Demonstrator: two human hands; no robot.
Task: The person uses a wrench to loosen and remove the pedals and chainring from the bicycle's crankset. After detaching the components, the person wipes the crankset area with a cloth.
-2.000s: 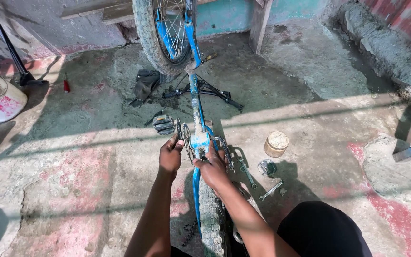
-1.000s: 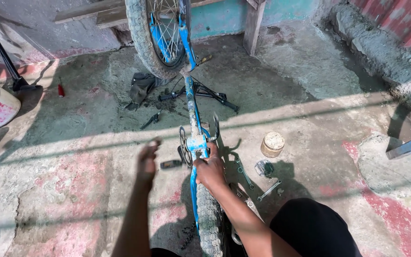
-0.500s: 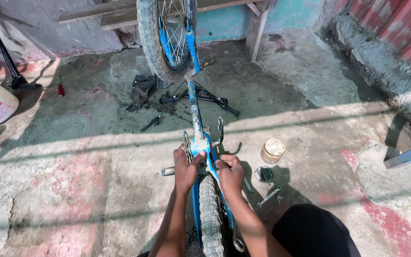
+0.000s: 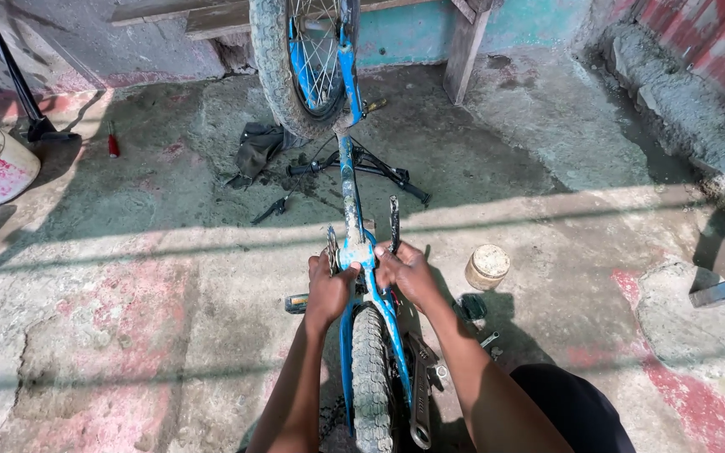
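Now both hands clasp the blue bicycle frame (image 4: 351,220) at its bottom bracket: the left hand (image 4: 329,289), free a second ago, has closed opposite the right hand (image 4: 409,275), steadying it.

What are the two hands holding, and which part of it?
Both hands, left hand and right hand, grip the upside-down blue bicycle frame at its middle, by the crank, one on each side.
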